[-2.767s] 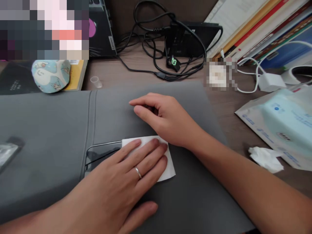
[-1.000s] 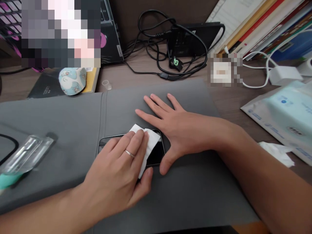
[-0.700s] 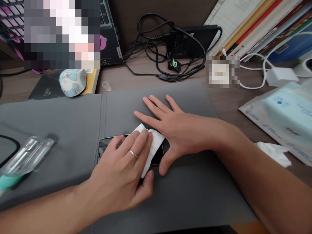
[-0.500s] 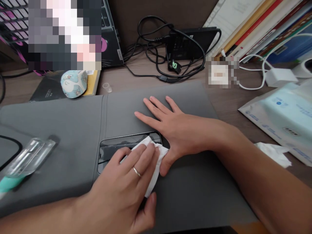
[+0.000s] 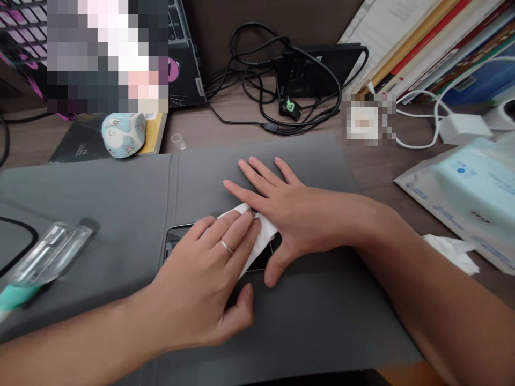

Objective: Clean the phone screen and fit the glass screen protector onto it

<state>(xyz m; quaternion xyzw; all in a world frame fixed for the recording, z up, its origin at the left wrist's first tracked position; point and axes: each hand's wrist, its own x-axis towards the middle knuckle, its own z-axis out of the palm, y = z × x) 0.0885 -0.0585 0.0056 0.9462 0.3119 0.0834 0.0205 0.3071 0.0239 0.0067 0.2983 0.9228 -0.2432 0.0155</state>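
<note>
Lying under left hand (image 5: 205, 268) — tissue (image 5: 263, 239), then phone (image 5: 262, 262), apparently

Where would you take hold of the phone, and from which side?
Probably by its long edges near the right end, coming from the right. The phone lies flat on the grey mat, the left hand and white tissue cover its middle, and the right hand is spread open beside that end.

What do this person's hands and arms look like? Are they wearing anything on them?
The left hand wears a thin, silver-coloured ring; no ring shows on the right hand. Neither is gloved, and no sleeve shows on the left arm or right arm.
</note>
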